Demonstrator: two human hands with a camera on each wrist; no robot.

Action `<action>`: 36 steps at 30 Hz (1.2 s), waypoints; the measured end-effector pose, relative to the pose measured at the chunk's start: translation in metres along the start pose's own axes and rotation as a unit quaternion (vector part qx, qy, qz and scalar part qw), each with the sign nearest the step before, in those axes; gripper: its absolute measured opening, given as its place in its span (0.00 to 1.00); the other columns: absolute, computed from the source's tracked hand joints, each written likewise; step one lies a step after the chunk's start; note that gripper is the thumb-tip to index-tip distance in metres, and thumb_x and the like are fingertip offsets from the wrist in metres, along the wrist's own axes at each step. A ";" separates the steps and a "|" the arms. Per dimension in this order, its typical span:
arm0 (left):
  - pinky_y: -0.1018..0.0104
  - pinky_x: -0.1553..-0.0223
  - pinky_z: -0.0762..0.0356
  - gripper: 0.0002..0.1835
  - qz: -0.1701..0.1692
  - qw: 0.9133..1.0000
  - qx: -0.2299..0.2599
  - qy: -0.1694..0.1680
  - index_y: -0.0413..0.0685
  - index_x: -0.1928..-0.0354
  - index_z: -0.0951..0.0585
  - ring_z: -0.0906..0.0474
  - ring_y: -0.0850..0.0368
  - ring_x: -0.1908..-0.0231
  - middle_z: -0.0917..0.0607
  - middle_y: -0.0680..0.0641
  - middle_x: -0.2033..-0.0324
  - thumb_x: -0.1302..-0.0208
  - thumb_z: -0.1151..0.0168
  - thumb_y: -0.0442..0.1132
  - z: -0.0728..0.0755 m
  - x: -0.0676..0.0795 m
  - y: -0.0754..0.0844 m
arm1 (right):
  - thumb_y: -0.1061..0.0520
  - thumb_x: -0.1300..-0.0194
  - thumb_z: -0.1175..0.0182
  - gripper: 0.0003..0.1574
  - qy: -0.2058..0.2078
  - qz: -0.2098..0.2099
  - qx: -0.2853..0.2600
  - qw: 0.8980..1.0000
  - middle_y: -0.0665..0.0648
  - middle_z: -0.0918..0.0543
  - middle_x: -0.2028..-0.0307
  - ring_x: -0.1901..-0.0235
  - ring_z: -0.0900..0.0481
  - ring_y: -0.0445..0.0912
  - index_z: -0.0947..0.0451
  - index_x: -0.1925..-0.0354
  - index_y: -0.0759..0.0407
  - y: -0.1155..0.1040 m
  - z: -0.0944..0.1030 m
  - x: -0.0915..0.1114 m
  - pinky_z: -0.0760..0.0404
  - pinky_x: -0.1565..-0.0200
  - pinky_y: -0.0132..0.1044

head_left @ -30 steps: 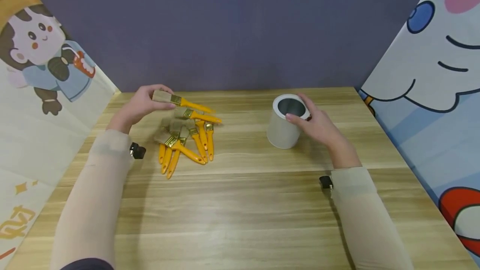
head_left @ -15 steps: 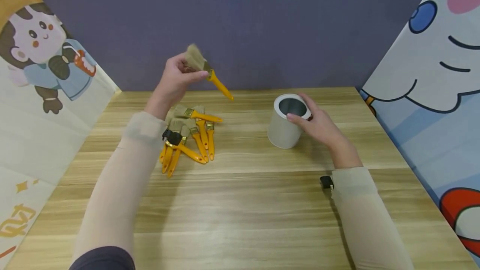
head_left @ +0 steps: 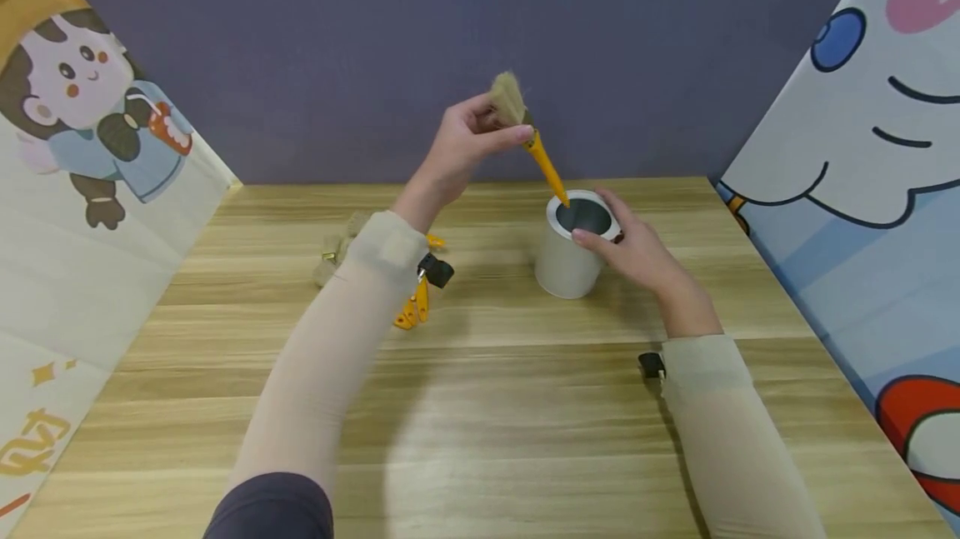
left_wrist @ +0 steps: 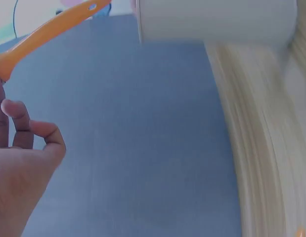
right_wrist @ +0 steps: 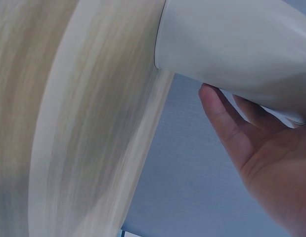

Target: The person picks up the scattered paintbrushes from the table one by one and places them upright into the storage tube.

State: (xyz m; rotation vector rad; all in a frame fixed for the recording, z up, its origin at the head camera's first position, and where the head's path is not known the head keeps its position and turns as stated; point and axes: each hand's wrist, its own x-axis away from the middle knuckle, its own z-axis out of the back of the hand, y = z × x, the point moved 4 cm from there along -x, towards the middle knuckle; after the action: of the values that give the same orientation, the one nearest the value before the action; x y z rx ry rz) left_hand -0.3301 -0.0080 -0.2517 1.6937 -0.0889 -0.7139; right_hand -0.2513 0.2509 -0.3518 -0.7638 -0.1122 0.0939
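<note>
My left hand (head_left: 467, 143) pinches a paintbrush (head_left: 546, 164) near its metal band, bristles up and orange handle slanting down. The handle tip appears over the mouth of a white can (head_left: 566, 264); whether it is inside the rim I cannot tell. In the left wrist view the orange handle (left_wrist: 49, 30) shows beside the can (left_wrist: 217, 19). My right hand (head_left: 639, 249) grips the upright can from the right, thumb and fingers around its upper part. The right wrist view has that hand (right_wrist: 271, 158) against the can's side (right_wrist: 232, 44).
More paintbrushes (head_left: 411, 310) lie in a pile on the wooden table (head_left: 540, 431), partly hidden behind my left forearm. A dark wall (head_left: 465, 31) stands at the table's back edge. Printed cartoon panels (head_left: 862, 231) flank both sides.
From the pile at the left, my left hand has lifted the paintbrush and carried it right to the can, its handle tilting further down. My right hand and the can have stayed put.
</note>
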 end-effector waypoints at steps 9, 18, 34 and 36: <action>0.60 0.41 0.16 0.17 0.087 0.992 -0.082 -0.040 0.48 0.47 0.16 0.13 0.50 0.49 0.09 0.48 0.59 0.33 0.24 0.43 -0.047 -0.007 -0.025 | 0.22 0.29 0.42 0.63 -0.015 -0.009 -0.012 1.000 0.73 0.40 0.20 0.29 0.28 0.70 0.65 0.13 0.33 0.003 0.000 -0.002 0.29 0.31 0.70; 0.65 0.49 0.17 0.27 0.127 0.965 -0.219 -0.074 0.49 0.39 0.18 0.14 0.57 0.51 0.10 0.50 0.55 0.36 0.22 0.52 -0.068 0.001 -0.058 | 0.22 0.30 0.42 0.64 -0.014 -0.006 -0.028 1.000 0.73 0.41 0.19 0.26 0.31 0.68 0.67 0.13 0.32 0.006 0.000 -0.001 0.29 0.31 0.67; 0.68 0.56 0.14 0.35 0.139 0.941 -0.286 -0.114 0.48 0.30 0.21 0.12 0.60 0.56 0.07 0.50 0.55 0.34 0.24 0.55 -0.089 0.001 -0.077 | 0.21 0.29 0.44 0.68 -0.026 -0.012 -0.026 0.999 0.73 0.46 0.17 0.24 0.35 0.72 0.71 0.13 0.40 0.008 -0.002 -0.001 0.28 0.31 0.70; 0.69 0.56 0.14 0.35 0.138 0.940 -0.288 -0.120 0.48 0.30 0.21 0.12 0.60 0.55 0.07 0.51 0.54 0.34 0.24 0.55 -0.090 0.000 -0.076 | 0.20 0.29 0.45 0.71 -0.031 -0.021 -0.022 0.999 0.74 0.47 0.18 0.25 0.33 0.71 0.74 0.13 0.47 0.008 -0.002 0.000 0.27 0.32 0.69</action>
State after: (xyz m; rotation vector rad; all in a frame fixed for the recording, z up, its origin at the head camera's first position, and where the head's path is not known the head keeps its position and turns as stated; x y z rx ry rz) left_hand -0.3090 0.0896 -0.3139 1.0055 -0.2573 -0.6513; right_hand -0.2516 0.2548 -0.3590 -0.8026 -0.1899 0.0747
